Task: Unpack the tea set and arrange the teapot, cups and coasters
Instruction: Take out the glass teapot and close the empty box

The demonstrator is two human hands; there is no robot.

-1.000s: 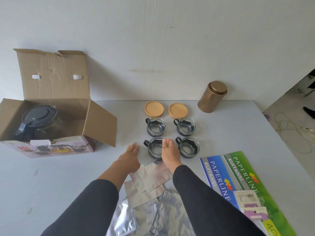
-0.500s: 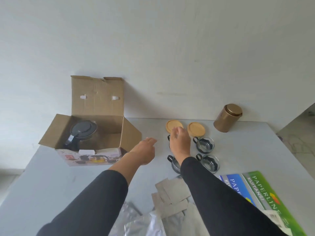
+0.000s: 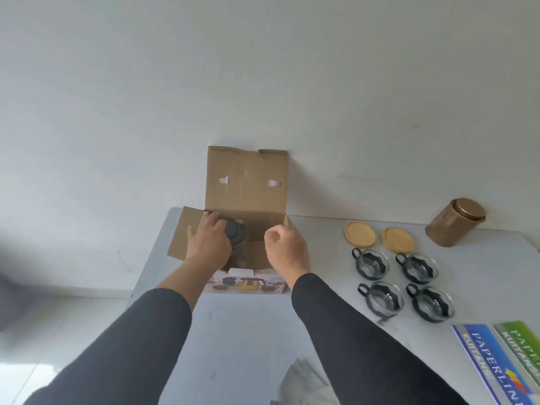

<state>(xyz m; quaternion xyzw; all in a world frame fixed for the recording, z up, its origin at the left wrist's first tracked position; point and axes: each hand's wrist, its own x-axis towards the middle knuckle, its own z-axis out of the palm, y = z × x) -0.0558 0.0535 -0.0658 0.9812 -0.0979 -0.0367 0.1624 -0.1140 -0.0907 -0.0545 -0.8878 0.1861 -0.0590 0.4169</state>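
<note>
An open cardboard box [image 3: 247, 182] stands at the table's far left, its lid flap upright against the wall. Inside it sits the dark-lidded glass teapot [image 3: 236, 232]. My left hand [image 3: 208, 244] is down in the box, wrapped over the teapot's left side. My right hand [image 3: 287, 248] hovers at the box's right wall with its fingers curled; whether it grips the flap is hidden. Several glass cups in black holders [image 3: 372, 263] stand in a square to the right. Behind them lie two round wooden coasters [image 3: 361, 233].
A gold tin [image 3: 454, 222] stands near the wall at the far right. Blue and green paper packs [image 3: 496, 363] lie at the lower right, and silver foil bags [image 3: 304, 381] at the near edge. The grey table [image 3: 248, 325] ends just left of the box.
Both hands have moved left from the cups to the box. My left hand has gone into it onto the teapot. The view has swung left and up.
</note>
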